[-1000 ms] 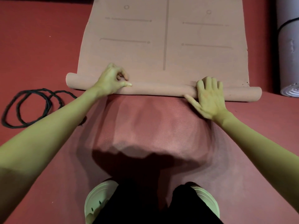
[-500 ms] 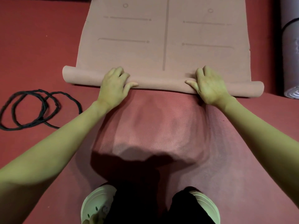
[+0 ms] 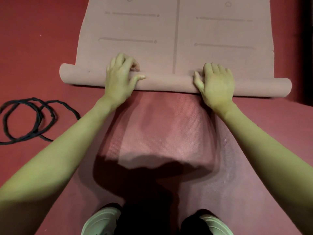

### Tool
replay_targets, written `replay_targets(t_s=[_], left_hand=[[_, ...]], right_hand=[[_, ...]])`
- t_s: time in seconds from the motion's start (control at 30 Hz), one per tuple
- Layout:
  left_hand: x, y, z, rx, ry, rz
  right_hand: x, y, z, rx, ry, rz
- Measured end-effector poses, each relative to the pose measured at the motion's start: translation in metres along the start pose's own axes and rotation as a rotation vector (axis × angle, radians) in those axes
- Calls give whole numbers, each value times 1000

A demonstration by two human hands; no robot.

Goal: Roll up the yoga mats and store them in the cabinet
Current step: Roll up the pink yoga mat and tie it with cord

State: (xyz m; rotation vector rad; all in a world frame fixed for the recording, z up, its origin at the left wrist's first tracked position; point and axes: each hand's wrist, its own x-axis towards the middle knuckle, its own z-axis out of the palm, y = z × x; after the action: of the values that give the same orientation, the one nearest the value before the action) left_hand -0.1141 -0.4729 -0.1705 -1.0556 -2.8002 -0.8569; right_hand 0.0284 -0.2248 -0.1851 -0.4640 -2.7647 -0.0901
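Across the middle of the frame the pink yoga mat [image 3: 176,41] is lying half rolled, its roll [image 3: 169,83] skewed, the left end sitting higher. The left hand [image 3: 121,78] is curling fingers over the roll, thumb pressing its front; the right hand [image 3: 216,83] is lying flatter, fingers draped over it. Uneven pushing is risking a coned roll. Since half a second ago, the left fingers are reaching further over.

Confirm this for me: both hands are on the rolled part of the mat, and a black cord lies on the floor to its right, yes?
Not quite. Both hands, left and right, are on the mat roll, but the head view shows the black cord on its left.
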Motion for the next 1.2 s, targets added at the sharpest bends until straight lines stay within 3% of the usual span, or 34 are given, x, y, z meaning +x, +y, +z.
replay_targets(t_s=[0.1, 0.23, 0.43, 0.57, 0.7, 0.8, 0.9, 1.03, 1.2], left_hand=[[-6, 12, 9, 69, 58, 67], [-2, 6, 8, 121, 16, 169], [30, -5, 3, 81, -97, 243], [49, -7, 1, 29, -190, 146], [57, -6, 3, 39, -217, 87], [49, 1, 8, 85, -87, 116], [37, 5, 14, 168, 5, 226], [40, 3, 21, 338, -31, 251], [60, 2, 17, 357, -104, 246]], right_hand=[[16, 3, -2, 74, -103, 21], [31, 8, -3, 110, -252, 71], [18, -4, 5, 114, 47, 43], [-1, -10, 8, 56, 122, 45], [17, -7, 18, -68, 131, -6], [34, 0, 23, -52, 106, -55], [49, 7, 19, 41, 19, -116], [67, 10, 15, 72, -148, -99], [46, -1, 9, 85, -21, -44]])
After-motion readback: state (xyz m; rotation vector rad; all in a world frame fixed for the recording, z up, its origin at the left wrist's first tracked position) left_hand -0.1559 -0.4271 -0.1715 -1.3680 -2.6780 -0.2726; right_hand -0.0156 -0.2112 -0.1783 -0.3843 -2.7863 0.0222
